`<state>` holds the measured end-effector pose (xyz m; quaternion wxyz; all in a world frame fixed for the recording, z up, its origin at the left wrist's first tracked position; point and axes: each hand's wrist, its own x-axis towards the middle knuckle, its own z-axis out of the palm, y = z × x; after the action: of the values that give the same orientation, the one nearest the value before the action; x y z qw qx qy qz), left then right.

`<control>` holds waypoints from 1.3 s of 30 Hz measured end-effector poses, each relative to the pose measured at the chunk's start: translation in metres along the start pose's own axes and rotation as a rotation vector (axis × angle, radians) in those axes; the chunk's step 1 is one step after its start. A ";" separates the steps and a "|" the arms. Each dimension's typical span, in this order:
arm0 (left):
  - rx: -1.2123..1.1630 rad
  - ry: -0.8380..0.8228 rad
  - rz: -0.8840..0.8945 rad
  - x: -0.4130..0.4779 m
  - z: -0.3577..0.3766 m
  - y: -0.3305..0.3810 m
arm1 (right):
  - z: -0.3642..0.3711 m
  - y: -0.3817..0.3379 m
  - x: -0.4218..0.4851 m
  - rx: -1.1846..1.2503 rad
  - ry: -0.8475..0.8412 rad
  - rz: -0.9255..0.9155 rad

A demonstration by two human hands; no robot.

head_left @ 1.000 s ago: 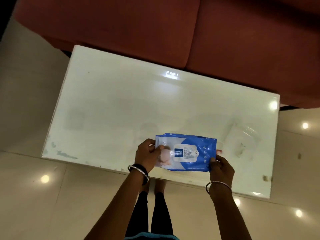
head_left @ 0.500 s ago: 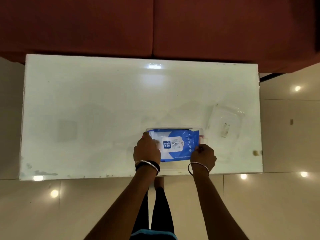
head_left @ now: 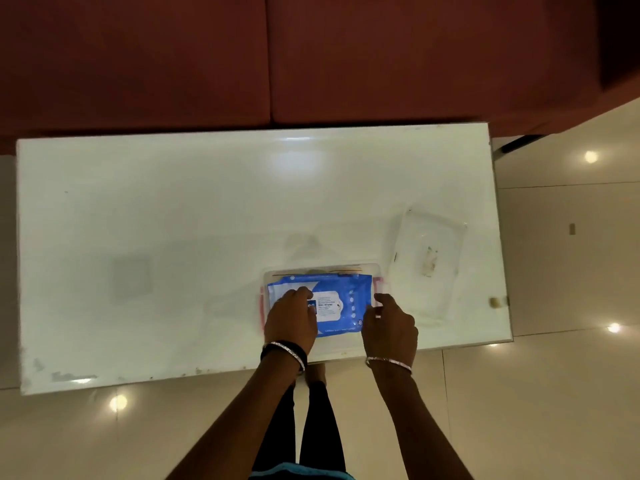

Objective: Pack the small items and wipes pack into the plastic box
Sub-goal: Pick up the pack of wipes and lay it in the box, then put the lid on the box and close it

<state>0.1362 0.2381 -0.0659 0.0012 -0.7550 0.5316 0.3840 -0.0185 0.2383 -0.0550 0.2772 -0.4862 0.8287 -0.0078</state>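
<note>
The wipes pack (head_left: 341, 304), blue with a white label, lies flat inside the clear box (head_left: 322, 271) on the white table (head_left: 173, 220). The pack fills most of the box opening; the far rim of the box shows just beyond it, with a thin brown strip along that rim, too small to identify.

Left hand (head_left: 291, 318): palm down on the left part of the pack, fingers (head_left: 301, 292) curled and pressing its top face. Whether they pinch the wrapper cannot be told.

Right hand (head_left: 389, 327): at the right end of the pack, fingers loosely spread, one fingertip at the pack's right edge beside a pink latch (head_left: 379, 284) on the box. Contact with the pack looks light; no firm hold shows.

The clear lid (head_left: 429, 261) lies on the table to the right of the right-hand fingers, apart from the box and tilted against its line. Both wrists carry bangles.
</note>
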 end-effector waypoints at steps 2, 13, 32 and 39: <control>-0.050 0.052 0.039 0.008 -0.011 0.009 | -0.015 0.009 0.003 0.132 0.142 0.034; -0.081 -0.020 0.356 0.121 -0.005 0.140 | -0.014 0.095 0.071 0.668 0.192 0.858; 0.133 -0.280 0.347 0.184 0.047 0.184 | -0.002 0.130 0.098 1.292 0.132 1.076; -0.410 -0.023 0.328 0.138 -0.006 0.138 | -0.036 0.101 0.086 1.552 0.351 0.803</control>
<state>0.0485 0.0651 -0.0857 -0.2083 -0.6387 0.5580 0.4872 -0.1484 0.2128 -0.0925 0.3793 0.1740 0.7283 -0.5435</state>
